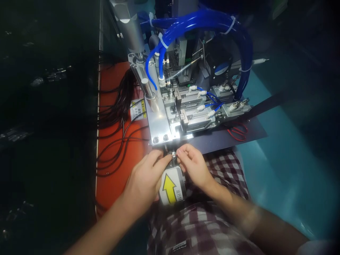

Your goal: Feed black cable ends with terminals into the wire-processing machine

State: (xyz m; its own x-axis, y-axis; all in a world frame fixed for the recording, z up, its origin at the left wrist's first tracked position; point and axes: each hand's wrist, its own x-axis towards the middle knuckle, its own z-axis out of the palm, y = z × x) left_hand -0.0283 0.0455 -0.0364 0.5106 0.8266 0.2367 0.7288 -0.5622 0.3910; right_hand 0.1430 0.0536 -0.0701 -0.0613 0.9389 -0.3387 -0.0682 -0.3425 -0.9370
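Both hands meet at the near end of a metal machine point(160, 124), just below its silver plate. My left hand point(148, 173) has its thumb and fingers bent inward at a small shiny part point(174, 154); what its fingers grip is partly hidden. From the right, my right hand point(192, 163) pinches at the same small part with thumb and forefinger. The part is too small to name. Right below the fingertips lies a white cover with a yellow arrow point(170, 187) pointing toward the machine.
Thick blue air hoses point(204, 21) arch over the machine. Black cables point(119, 124) spread across the orange surface point(108, 148) on the left, beside a warning label point(138, 109). A red wire loop point(239, 132) lies on the dark base plate point(223, 141). Checked cloth point(212, 216) covers my lap.
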